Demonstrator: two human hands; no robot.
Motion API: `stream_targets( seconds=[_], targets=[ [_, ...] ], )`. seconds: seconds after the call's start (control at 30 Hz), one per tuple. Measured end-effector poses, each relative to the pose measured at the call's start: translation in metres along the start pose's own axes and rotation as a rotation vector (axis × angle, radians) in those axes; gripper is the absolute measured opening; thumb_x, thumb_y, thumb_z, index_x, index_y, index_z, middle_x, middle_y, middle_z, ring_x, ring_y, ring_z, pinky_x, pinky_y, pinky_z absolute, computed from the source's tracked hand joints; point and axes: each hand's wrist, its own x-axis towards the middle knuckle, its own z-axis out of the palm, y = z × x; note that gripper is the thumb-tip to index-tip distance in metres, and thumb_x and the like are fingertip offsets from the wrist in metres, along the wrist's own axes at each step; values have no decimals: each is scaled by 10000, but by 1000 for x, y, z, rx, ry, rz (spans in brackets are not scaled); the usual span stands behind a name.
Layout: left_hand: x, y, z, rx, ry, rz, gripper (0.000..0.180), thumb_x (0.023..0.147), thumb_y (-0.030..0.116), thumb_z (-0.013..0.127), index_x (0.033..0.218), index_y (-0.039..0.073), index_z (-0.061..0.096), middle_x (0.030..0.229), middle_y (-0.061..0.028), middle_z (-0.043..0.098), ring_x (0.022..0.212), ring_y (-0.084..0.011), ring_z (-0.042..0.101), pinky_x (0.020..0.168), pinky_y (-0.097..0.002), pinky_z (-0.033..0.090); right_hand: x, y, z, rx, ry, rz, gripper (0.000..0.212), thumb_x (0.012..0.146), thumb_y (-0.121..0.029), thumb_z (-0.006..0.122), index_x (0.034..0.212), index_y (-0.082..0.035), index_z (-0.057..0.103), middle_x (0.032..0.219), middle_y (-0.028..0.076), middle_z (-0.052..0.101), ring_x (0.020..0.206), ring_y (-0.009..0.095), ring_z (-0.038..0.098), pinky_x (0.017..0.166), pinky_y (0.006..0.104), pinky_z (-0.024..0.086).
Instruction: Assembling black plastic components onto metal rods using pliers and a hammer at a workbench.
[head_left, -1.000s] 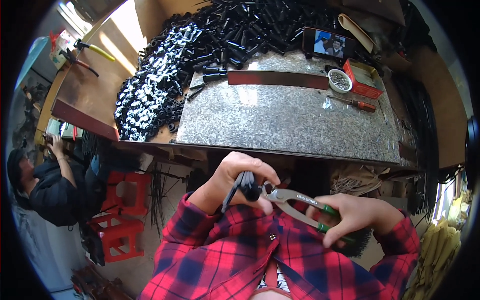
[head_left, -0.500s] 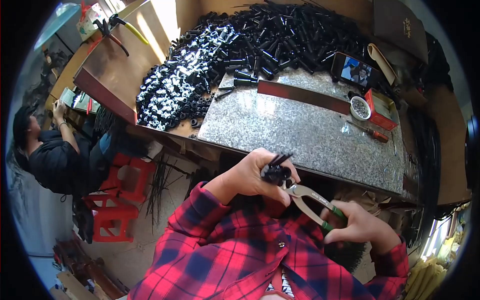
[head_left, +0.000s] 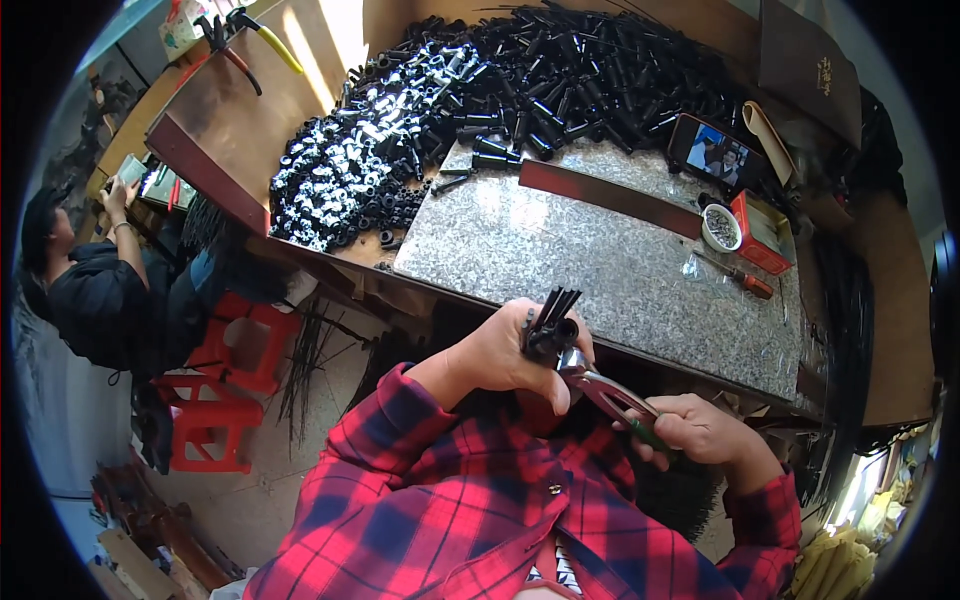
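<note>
In front of my chest, at the near edge of the stone slab, my left hand (head_left: 500, 350) is closed around a bundle of black rods and tube-like parts (head_left: 548, 338), their thin ends sticking up past the fingers. My right hand (head_left: 705, 430) grips the green handles of a pair of pincers (head_left: 607, 394), squeezed close together. The head of the pincers meets the lower side of the black bundle, beside my left thumb. Exactly what the jaws bite on is hidden.
A speckled stone slab (head_left: 560, 240) lies beyond my hands, with a metal strip (head_left: 610, 198), a bowl (head_left: 721, 228), a screwdriver (head_left: 745, 280) and a phone (head_left: 715, 152) on it. Black parts (head_left: 580, 80) are heaped behind. Another person (head_left: 100, 300) sits at left near red stools (head_left: 215, 430).
The pincer handles, spread before, have come together as my right hand's fingers closed round them. In my left hand the black bundle has tipped more upright.
</note>
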Motion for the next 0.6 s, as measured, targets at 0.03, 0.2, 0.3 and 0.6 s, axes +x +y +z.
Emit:
stream_targets(
  seconds=[0.03, 0.2, 0.3, 0.6],
  targets=[
    [-1, -1, 1, 25, -35, 59, 394, 558, 43, 868, 885, 29, 649, 810, -1, 621, 742, -85, 580, 675, -230, 457, 2, 3, -1, 123, -119, 70, 314, 876, -148, 571, 1162, -18, 571, 801, 6, 584, 657, 60, 532, 615, 207, 435],
    [-1, -8, -1, 39, 21, -4, 357, 611, 91, 871, 876, 34, 638, 744, 16, 608, 708, -58, 560, 644, -223, 443, 10, 3, 5, -442, 54, -337, 451, 906, -147, 558, 1308, 10, 426, 1006, 130, 553, 901, 227, 559, 823, 323, 441],
    [-1, -8, -2, 34, 26, -13, 368, 605, 85, 872, 880, 36, 633, 747, 23, 597, 710, -49, 549, 637, -218, 439, 13, 2, 4, -505, 61, -328, 502, 871, -52, 556, 1341, 2, 388, 1160, 205, 529, 1079, 348, 532, 932, 370, 408],
    [-4, -17, 0, -3, 136, 9, 409, 580, 86, 881, 896, 41, 626, 776, 20, 575, 733, -53, 516, 654, -235, 418, 24, 7, 9, -557, 239, -389, 424, 849, -74, 625, 1233, 0, 461, 1144, 178, 554, 1054, 315, 564, 901, 355, 430]
  ],
)
